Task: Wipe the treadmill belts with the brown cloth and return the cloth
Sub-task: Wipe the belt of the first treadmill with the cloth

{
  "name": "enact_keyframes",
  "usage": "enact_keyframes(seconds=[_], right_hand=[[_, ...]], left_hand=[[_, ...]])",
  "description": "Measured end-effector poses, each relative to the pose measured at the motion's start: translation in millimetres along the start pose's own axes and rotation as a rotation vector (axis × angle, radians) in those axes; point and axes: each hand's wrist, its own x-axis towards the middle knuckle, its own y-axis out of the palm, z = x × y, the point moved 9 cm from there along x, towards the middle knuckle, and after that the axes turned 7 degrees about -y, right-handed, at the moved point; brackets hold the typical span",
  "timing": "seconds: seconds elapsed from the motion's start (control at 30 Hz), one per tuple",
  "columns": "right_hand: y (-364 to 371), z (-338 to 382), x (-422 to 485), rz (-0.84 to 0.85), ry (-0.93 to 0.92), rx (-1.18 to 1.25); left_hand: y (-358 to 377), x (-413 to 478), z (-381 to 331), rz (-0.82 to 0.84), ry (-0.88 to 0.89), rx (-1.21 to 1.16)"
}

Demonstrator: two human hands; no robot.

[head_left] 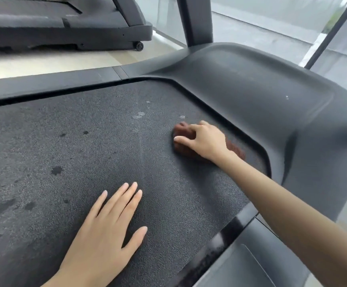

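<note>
Right hand point(203, 139): gripped brown cloth point(182, 147) on belt point(75, 125), centre right.
Left hand point(104, 226): flat, released.
Remaining: dark spots point(56, 169) at left; cloth's return.

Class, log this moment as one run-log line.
right hand: grips brown cloth on belt | left hand: flat on belt | dark spots: left of left hand

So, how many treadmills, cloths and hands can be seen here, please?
Treadmills: 2, the near treadmill and the far treadmill
Cloths: 1, the brown cloth
Hands: 2, the left hand and the right hand
Total: 5
</note>
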Motion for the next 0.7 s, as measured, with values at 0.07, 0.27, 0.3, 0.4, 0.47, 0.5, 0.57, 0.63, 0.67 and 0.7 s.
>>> enact_keyframes(seconds=[0.07, 0.27, 0.3, 0.4, 0.47, 0.5, 0.57, 0.63, 0.67, 0.7], right_hand=[[5.1, 26.2, -30.7, -0.019, -0.201, 0.036], [-12.0, -48.3, 10.7, -0.177, 0.106, -0.212], [-12.6, -65.6, 23.8, -0.163, 0.227, -0.205], [-3.8, -81.9, 49.4, -0.136, 0.464, -0.059], [4.1, -51.3, 58.7, -0.117, 0.404, 0.030], [7.0, -24.9, 58.1, -0.101, 0.321, 0.059], [15.5, 34.9, 40.9, -0.107, 0.097, 0.053], [20.7, 84.9, 5.0, -0.156, -0.133, 0.025], [19.8, 93.8, -8.3, -0.181, -0.214, 0.009], [16.8, 91.2, -14.4, -0.190, -0.256, -0.011]], left_hand=[[0.6, -0.4, -0.3, -0.005, 0.014, 0.014], [-2.9, -0.4, -1.2, -0.055, 0.024, 0.010], [-4.4, 0.0, -2.2, -0.079, 0.026, 0.007], [-6.1, 0.9, -4.5, -0.119, 0.029, 0.022], [-6.3, 2.0, -5.0, -0.126, 0.035, 0.026], [-6.3, 2.0, -4.3, -0.128, 0.033, 0.029], [-5.8, 0.7, -3.6, -0.128, 0.031, 0.032], [-4.9, -0.9, -3.4, -0.124, 0.039, 0.043], [-4.4, -1.5, -3.2, -0.121, 0.043, 0.051], [-4.2, -2.1, -2.9, -0.118, 0.046, 0.057]])
